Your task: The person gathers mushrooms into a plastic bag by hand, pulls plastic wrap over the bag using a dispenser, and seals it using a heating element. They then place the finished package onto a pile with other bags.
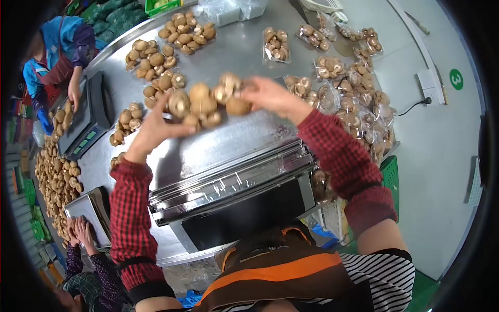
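Observation:
A cluster of brown mushrooms [202, 104] is held up between my two hands above the steel table [249, 52]. My left hand [156, 130] grips its left end, thumb along the near side and fingers at the far side. At the right end, my right hand [275, 97] closes its fingers on the mushrooms. Whether a tray lies under them cannot be made out. Directly below and nearer to me is a film-wrapping machine [241, 205] with a metal and clear front edge. Loose batches of mushrooms [156, 60] sit behind my left hand.
Film-wrapped mushroom packs [358, 101] crowd the table's right side. Another batch [187, 32] lies at the back. On the left are a scale [86, 125], a second scale [91, 213] and a mushroom heap [54, 171]. Two people's hands [74, 93] work there. A cable [413, 107] runs to the wall.

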Tool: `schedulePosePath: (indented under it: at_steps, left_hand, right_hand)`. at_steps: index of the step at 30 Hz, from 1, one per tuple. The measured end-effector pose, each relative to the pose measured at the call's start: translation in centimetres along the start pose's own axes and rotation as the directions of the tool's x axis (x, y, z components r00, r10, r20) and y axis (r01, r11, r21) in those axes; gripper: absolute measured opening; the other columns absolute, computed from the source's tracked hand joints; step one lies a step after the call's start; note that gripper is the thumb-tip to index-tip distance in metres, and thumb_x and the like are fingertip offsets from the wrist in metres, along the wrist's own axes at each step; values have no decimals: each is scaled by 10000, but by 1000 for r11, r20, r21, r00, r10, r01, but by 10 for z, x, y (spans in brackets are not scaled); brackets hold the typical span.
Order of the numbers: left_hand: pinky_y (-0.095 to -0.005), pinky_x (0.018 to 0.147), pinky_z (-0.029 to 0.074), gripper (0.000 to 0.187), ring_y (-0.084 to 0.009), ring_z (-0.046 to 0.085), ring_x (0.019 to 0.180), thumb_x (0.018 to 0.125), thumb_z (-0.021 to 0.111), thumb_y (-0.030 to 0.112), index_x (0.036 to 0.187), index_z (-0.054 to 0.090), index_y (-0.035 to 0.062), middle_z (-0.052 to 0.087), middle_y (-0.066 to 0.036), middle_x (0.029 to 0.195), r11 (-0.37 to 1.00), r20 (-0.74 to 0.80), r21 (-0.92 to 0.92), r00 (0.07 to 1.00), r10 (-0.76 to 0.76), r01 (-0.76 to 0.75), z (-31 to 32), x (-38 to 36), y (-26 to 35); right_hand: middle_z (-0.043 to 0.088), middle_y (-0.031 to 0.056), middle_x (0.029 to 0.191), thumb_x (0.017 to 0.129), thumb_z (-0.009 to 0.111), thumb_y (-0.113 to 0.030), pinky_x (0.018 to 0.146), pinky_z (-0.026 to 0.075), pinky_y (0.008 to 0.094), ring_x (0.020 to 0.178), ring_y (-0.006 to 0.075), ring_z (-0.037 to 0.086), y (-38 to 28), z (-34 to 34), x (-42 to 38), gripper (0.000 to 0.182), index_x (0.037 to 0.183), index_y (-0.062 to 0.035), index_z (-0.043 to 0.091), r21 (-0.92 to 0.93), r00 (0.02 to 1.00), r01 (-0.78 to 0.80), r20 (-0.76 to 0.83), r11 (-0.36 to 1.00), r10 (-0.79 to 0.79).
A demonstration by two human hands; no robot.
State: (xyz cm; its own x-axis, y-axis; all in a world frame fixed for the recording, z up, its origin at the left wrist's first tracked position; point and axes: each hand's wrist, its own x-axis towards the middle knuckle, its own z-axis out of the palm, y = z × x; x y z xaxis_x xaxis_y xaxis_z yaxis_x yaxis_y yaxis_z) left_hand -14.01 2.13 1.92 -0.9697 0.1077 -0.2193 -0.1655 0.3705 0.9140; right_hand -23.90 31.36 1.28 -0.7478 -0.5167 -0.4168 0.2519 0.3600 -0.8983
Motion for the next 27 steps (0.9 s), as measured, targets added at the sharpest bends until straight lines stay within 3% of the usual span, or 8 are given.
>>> schedulePosePath:
  at_steps: [5, 9, 13, 17, 18, 21, 25, 27]
  left_hand:
    - [-315, 842, 524, 1113, -228, 630, 976, 649, 898, 207, 1486, 205, -34, 570, -168, 1243, 999, -32, -38, 999, -39, 38, 34, -80, -6]
    - [-377, 806, 511, 692, -276, 630, 922, 711, 856, 245, 1255, 548, -52, 622, -191, 1118, 995, -650, 94, 759, 37, 32, 62, -153, -34]
    - [-452, 675, 435, 348, -345, 561, 765, 742, 787, 336, 674, 693, 8, 633, -163, 800, 694, -708, 541, 703, 71, 475, 94, -208, -40]
    - [-410, 613, 418, 357, -301, 520, 573, 852, 693, 303, 698, 670, -18, 564, -105, 603, 807, -515, 472, 854, -76, 357, 92, -193, -44]
    - [-364, 550, 382, 361, -241, 470, 527, 883, 662, 294, 677, 623, 0, 508, -63, 568, 939, -496, 90, 832, -248, 333, 87, -200, -47]
    - [-239, 404, 191, 352, -84, 293, 466, 984, 506, 238, 657, 418, 143, 308, 54, 545, 141, 276, -929, 894, -353, 342, 61, -228, 2]
    - [-266, 506, 381, 358, -106, 443, 570, 1025, 382, 245, 761, 567, 90, 504, 10, 681, 214, -532, -847, 787, -313, -487, 30, -177, 80]
    - [-287, 794, 471, 362, -161, 603, 871, 1032, 375, 201, 1088, 663, -10, 677, -78, 1013, 857, -647, -264, 740, 184, -443, 11, -118, 56]
  right_hand:
    - [639, 149, 998, 854, 726, -311, 675, 516, 317, 825, 203, 627, 35, 28, -62, 578, 1221, 95, 539, -176, 989, 121, -66, 977, -135]
    - [620, 179, 935, 852, 654, -388, 812, 483, 443, 919, 383, 597, 41, 15, -147, 385, 968, -22, 683, -738, 927, 57, -210, 672, -309]
    - [618, 147, 800, 835, 662, -418, 754, 494, 427, 830, 337, 614, 77, 33, -175, 371, 794, -53, 720, -900, 899, -55, -233, 433, -371]
    - [559, 66, 631, 876, 645, -409, 565, 476, 370, 583, 243, 560, 96, 51, -159, 381, 748, -50, 667, -856, 846, 56, -233, 514, -480]
    - [506, 25, 601, 916, 596, -367, 491, 404, 308, 530, 171, 489, 88, 44, -168, 357, 717, -71, 604, -306, 952, 9, -290, 952, -102]
    - [335, -72, 558, 1000, 438, -257, 388, 186, 187, 458, 26, 281, 64, 31, -200, 353, 665, -149, 412, 758, 866, -500, 427, 419, 260]
    - [396, -8, 593, 1019, 404, -287, 442, 320, 220, 519, 73, 386, -18, 10, -167, 349, 715, -117, 426, 923, 915, 96, 66, 374, -398]
    - [580, 73, 741, 1030, 397, -278, 562, 457, 245, 673, 136, 576, -55, 7, -106, 326, 853, -42, 538, 813, 886, 390, -205, 433, -415]
